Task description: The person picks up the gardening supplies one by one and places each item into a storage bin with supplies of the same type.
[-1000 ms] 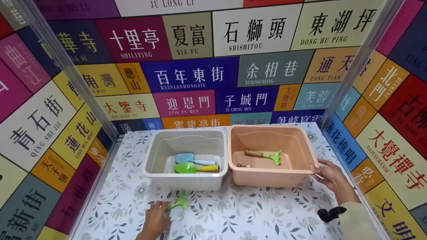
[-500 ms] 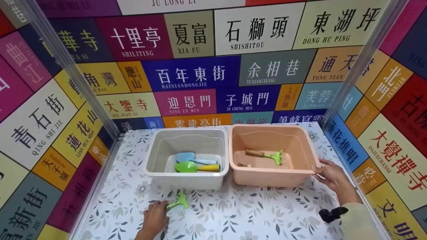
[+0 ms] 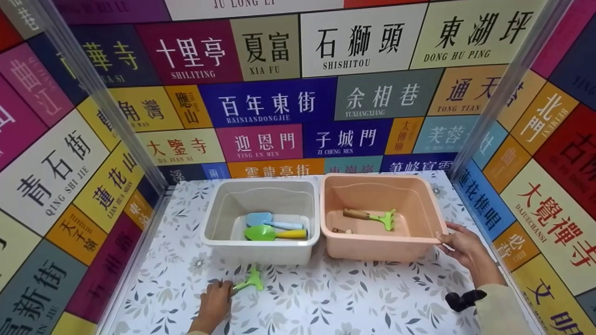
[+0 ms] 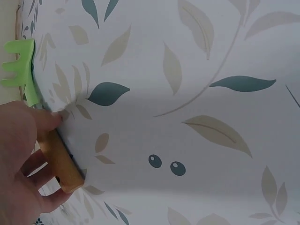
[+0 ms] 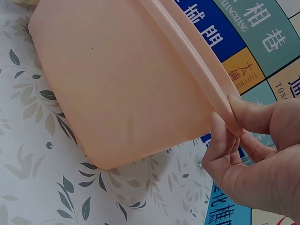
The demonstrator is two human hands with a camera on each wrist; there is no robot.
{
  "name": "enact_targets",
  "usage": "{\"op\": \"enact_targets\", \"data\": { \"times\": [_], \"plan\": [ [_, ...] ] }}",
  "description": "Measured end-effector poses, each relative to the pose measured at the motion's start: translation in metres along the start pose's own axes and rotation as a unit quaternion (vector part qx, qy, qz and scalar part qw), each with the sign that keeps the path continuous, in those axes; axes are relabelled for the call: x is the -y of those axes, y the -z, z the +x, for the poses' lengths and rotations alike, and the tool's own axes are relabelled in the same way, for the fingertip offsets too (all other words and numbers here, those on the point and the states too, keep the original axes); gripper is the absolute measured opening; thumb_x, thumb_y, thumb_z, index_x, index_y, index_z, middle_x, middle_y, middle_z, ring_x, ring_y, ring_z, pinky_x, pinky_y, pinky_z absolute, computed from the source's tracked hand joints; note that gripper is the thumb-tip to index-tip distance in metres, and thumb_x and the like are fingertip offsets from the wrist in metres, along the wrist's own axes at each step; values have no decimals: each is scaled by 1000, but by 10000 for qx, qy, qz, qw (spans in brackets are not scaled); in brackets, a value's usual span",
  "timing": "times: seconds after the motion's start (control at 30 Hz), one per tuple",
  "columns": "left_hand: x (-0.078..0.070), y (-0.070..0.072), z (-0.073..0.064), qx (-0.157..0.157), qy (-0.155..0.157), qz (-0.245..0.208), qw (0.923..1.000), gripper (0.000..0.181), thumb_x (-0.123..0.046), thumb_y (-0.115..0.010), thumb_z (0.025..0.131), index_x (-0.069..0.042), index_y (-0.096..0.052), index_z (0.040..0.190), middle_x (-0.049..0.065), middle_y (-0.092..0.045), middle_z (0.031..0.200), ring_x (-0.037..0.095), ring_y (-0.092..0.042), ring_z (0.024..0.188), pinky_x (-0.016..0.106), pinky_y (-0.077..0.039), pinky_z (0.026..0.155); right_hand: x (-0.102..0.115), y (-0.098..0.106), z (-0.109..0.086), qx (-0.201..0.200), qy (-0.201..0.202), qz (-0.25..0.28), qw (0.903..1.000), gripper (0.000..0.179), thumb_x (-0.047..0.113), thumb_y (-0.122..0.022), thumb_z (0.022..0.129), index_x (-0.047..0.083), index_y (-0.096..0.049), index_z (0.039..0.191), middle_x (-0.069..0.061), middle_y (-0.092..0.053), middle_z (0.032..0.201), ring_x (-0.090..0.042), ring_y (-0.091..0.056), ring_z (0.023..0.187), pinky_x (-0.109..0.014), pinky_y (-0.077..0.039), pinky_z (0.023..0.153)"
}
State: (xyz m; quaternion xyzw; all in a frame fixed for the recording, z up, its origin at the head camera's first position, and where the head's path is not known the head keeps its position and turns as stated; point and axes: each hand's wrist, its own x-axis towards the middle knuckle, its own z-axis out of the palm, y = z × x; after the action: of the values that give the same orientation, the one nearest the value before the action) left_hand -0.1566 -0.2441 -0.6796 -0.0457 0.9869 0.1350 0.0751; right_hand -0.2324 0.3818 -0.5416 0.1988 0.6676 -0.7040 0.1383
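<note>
My left hand [image 3: 215, 300] holds a small garden rake [image 3: 253, 279] with a green head on the table, in front of the grey-white bin. In the left wrist view, its wooden handle [image 4: 61, 161] lies between the thumb and the curled fingers. My right hand [image 3: 463, 244] pinches the front right corner of the peach bin [image 3: 382, 249]; the right wrist view shows thumb and fingers on either side of the rim [image 5: 187, 51]. Inside the peach bin lie another green rake [image 3: 385, 218] with a brown handle and a small, mostly hidden brown-handled piece [image 3: 342, 231].
Beside the peach bin stands the grey-white bin [image 3: 260, 253], holding a blue trowel [image 3: 260, 219] and a green trowel [image 3: 260, 232] with a yellow handle. Both bins rest on a leaf-patterned table [image 3: 335, 302]. Sign-covered walls [image 3: 274, 100] close off the back and sides.
My left hand has shifted slightly left along the rake, whose head stays in nearly the same place. The right hand keeps its hold on the peach bin's corner.
</note>
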Motion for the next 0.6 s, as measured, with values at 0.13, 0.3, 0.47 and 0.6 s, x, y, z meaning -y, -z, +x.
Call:
{"op": "enact_targets", "data": {
  "times": [0.13,0.3,0.47,0.6],
  "plan": [
    [-1,1,0,-196,-146,-107,9996,8,-12,-62,97,-8,-63,103,12,-56,92,30,-56,88,53,-48,70,0,0,0,5,-7,0,10000,83,6,-66,95,1,-12,159,7,-61,90,-3,-64,80,-23,-56,73],
    [-3,6,-1,-444,-457,-178,9978,4,-8,-65,93,-8,-63,97,9,-54,87,28,-56,83,50,-48,63,1,0,0,13,-3,-52,10000,84,6,-66,95,1,-11,159,7,-60,91,-2,-64,81,-23,-57,76],
    [-6,9,-3,-604,-677,-84,9958,8,-9,-70,90,-7,-64,94,10,-55,87,31,-58,85,52,-50,62,1,0,0,-2,-13,-47,10000,85,7,-66,95,2,-10,159,6,-59,94,-2,-63,81,-24,-57,76],
    [-6,8,-5,-674,-738,9,9950,10,-10,-71,90,-7,-63,93,10,-55,87,31,-57,84,50,-50,60,0,0,1,-18,-29,-41,10000,85,6,-64,95,2,-9,159,5,-59,94,-3,-63,81,-24,-57,75]
  ]
}}
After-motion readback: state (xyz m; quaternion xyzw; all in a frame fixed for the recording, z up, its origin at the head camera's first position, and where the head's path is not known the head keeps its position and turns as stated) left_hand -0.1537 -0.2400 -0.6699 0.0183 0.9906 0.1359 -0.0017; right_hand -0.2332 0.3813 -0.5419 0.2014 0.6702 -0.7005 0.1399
